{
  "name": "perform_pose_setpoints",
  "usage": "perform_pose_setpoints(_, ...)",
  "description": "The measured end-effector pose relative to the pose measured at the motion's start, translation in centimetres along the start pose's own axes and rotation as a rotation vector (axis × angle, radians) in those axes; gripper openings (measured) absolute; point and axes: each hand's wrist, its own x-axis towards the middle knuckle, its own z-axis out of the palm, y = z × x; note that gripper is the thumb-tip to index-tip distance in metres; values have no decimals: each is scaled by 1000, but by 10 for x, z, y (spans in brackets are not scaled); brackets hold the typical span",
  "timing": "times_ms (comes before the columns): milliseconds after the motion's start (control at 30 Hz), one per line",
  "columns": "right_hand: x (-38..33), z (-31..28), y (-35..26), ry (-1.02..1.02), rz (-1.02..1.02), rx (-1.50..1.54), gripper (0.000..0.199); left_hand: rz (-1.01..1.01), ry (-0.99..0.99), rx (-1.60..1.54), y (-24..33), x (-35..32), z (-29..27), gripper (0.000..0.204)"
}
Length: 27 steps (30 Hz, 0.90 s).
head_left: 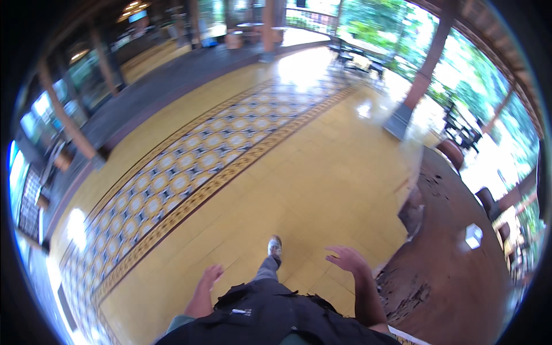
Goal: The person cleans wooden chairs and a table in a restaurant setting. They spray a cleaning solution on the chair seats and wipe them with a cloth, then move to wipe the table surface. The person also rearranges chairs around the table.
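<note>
My left hand (213, 275) hangs in front of my body at the lower middle, empty, its fingers loosely stretched and a little blurred. On the other side my right hand (347, 259) is held out over the yellow floor, open and holding nothing. Nearest to it is a large brown wooden slab table (454, 276) with an uneven natural edge; hand and table appear apart. A white box-shaped object (473, 236) stands on that table. Between my hands, one shoe (275, 247) shows below a grey trouser leg, in front of my dark vest (270, 316).
A patterned tile band (190, 164) crosses the yellow floor (299, 190) diagonally. A raised dark step (172, 80) runs along the left. A wooden post on a dark base (398, 122) stands ahead right, with dark tables and chairs (359, 60) beyond. Rounded brown seats (451, 154) line the slab table's far side.
</note>
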Motion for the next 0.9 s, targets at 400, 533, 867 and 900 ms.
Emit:
perform_pose_setpoints(400, 49, -133, 236, 434, 945, 318, 51, -283, -277, 655, 277, 283, 210, 20)
perform_pose_setpoints(533, 79, -170, 293, 673, 1100, 483, 44, 126, -383, 704, 453, 382, 358, 24)
perform_pose_setpoints(867, 223, -320, 542, 1109, 805, 258, 33, 7, -429, 711, 691, 446, 685, 27)
perform_pose_setpoints(900, 239, -345, 565, 1126, 805, 280, 34, -33, -476, 677, 697, 450, 704, 24)
